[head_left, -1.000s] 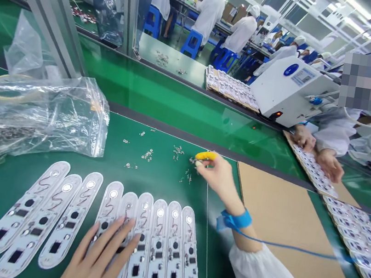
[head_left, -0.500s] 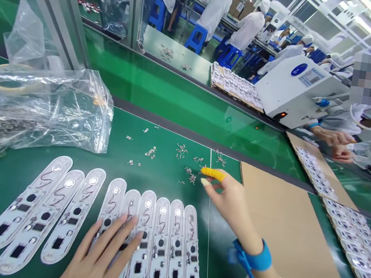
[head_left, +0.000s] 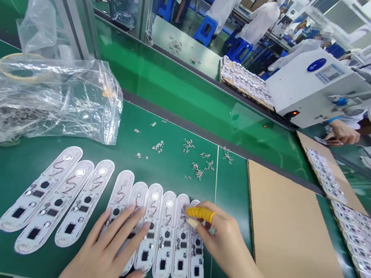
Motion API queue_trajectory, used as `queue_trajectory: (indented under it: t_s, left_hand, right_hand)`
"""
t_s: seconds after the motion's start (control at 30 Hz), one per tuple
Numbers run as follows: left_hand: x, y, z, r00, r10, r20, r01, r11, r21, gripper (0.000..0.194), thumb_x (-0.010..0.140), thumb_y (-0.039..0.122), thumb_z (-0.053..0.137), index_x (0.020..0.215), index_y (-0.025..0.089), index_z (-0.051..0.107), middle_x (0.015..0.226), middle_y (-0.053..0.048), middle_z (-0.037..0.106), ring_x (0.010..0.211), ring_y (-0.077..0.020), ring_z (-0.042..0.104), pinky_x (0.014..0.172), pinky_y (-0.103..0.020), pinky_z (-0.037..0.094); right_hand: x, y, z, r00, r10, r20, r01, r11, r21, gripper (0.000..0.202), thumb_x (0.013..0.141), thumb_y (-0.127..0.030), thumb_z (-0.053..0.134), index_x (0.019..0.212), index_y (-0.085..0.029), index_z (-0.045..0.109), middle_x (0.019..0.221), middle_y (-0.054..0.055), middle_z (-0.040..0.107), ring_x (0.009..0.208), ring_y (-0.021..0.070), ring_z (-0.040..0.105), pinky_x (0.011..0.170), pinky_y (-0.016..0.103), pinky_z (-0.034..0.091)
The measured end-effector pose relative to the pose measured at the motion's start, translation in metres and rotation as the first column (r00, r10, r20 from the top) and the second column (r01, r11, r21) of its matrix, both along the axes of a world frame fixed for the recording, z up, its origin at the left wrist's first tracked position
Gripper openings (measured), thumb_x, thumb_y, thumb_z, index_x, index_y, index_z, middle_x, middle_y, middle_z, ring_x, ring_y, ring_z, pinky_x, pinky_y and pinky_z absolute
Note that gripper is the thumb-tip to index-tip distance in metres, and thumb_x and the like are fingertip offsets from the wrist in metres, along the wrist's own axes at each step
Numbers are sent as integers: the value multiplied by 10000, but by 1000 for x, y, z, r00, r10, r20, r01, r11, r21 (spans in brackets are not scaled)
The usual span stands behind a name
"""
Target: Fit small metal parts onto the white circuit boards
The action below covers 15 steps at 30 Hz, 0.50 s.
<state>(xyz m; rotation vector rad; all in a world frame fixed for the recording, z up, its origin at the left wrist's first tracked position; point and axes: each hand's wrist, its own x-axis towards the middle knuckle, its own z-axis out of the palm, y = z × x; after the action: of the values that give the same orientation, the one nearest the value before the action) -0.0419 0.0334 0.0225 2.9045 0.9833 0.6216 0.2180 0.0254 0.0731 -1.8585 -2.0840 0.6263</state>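
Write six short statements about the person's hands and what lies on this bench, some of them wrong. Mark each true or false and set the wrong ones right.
1. The left hand lies spread over several panels. True.
2. The right hand has a yellow finger cover. True.
3. The right hand is inside a clear bag. False: its fingertips are at the upper ends of the rightmost panels in the row.
4. Small metal parts lie in loose clusters on the green bench. True.
5. The metal parts lie nearer the person than the panels. False: they lie beyond them.
6. The panels are stacked in one pile. False: they lie side by side, three of them grouped at the left.
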Motion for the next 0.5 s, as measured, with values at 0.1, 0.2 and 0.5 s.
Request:
queue_trajectory:
  t_s: [0.1, 0.2, 0.5]
  left_hand:
    - [-1, -2, -1, 1000, 4, 0, -4, 1000, -6, 513, 909, 504, 492, 1310, 186, 537, 1382, -82, 506, 1262, -260, 432, 1158, -426, 73]
    - [-2, -4, -4, 1000, 1, -7, -1, 1000, -16, 547, 893, 510, 517, 1335, 188, 509, 1412, -83, 473, 1287, -270, 405, 1154, -434, 70]
    - [-3, -10, 15, 910, 71, 408, 74, 942, -328, 332, 983, 349, 411, 1253, 195, 528, 1228, -38, 618, 1149, -166, 545, 1028, -258, 365]
  right_hand:
    - [-2, 2, -6, 998, -17, 55, 18, 1000, -13, 172, 828, -141, 518, 852, -175, 684, 856, 73, 692, 572, 133, 609, 495, 243, 512]
    - [-6, 7, -11, 989, -37, 147, 43, 998, -37, 135, 796, -137, 530, 744, -158, 653, 787, 65, 668, 508, 122, 557, 465, 248, 485]
    - [-45, 0, 30, 927, -62, -371, 112, 987, 115, 62, 721, -144, 623, 729, -199, 650, 643, 1, 590, 496, 103, 488, 445, 206, 424]
